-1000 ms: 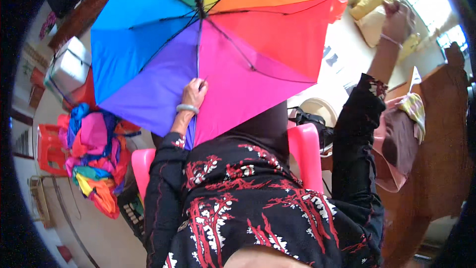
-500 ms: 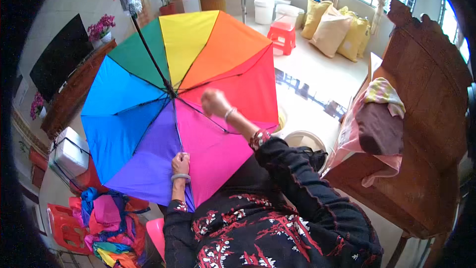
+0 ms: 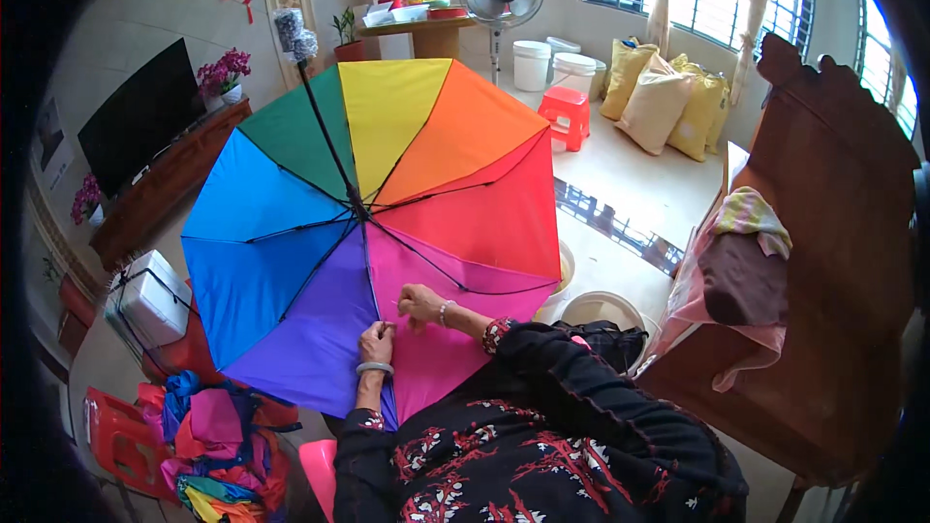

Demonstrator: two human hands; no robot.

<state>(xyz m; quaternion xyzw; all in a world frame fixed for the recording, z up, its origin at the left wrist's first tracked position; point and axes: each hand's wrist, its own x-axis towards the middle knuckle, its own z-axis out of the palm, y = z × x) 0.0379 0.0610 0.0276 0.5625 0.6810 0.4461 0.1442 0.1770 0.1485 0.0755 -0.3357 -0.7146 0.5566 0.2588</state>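
Note:
A rainbow umbrella (image 3: 494,218) lies opened in front of me, its inner side with the black ribs facing up. Its black shaft (image 3: 329,133) rises toward the far left and ends in a handle (image 3: 294,34) wrapped in clear plastic. My left hand (image 3: 376,343) pinches a rib at the seam between the purple and pink panels. Just right of it, over the pink panel, my right hand (image 3: 420,304) has its fingers pressed together; what they hold, if anything, is too small to make out.
A heap of folded colourful cloth (image 3: 218,426) lies at the lower left by a red stool (image 3: 121,441). On the right stands a wooden bench (image 3: 823,281) with clothes (image 3: 744,266) on it. A tan bucket (image 3: 601,308) sits beside my right arm. Sacks (image 3: 659,102) stand far right.
My right hand has come down toward me from higher over the umbrella, close to my left hand. My left hand keeps its pinch on the rib. The whole view has shifted slightly.

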